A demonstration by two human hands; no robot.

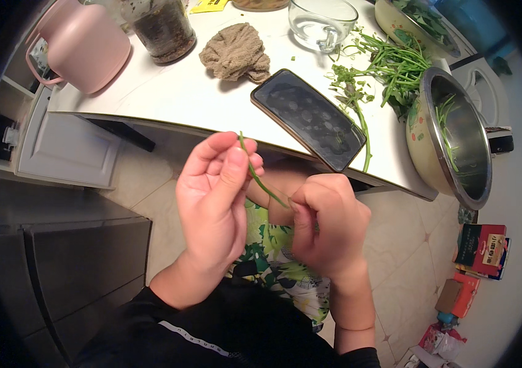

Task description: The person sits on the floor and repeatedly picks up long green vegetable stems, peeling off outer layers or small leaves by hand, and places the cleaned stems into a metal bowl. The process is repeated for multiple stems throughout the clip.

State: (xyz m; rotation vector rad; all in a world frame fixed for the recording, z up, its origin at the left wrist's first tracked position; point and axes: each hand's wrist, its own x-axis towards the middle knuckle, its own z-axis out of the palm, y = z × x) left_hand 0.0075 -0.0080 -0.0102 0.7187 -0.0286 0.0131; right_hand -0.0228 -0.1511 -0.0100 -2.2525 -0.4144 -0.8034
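Note:
Between its thumb and fingers my left hand (217, 193) holds a thin green stem (261, 183), tilted down to the right. My right hand (332, 221) pinches a fine strand at the stem's lower end. Beyond my hands, a pile of green stems (396, 64) lies on the white table (187, 96), with trimmed leafy bits (348, 80) beside it. A metal bowl (465, 138) with a patterned outside holds a few cut stems (447, 133). Behind the pile, another patterned bowl (394, 23) holds green leaves (419, 18).
A smartphone (309, 119) lies across the table's front edge. Farther back stand a crumpled brown cloth (237, 53), a clear glass cup (320, 23), a glass jar of dark contents (162, 32) and a pink jug (83, 46). Boxes (482, 248) lie at the lower right.

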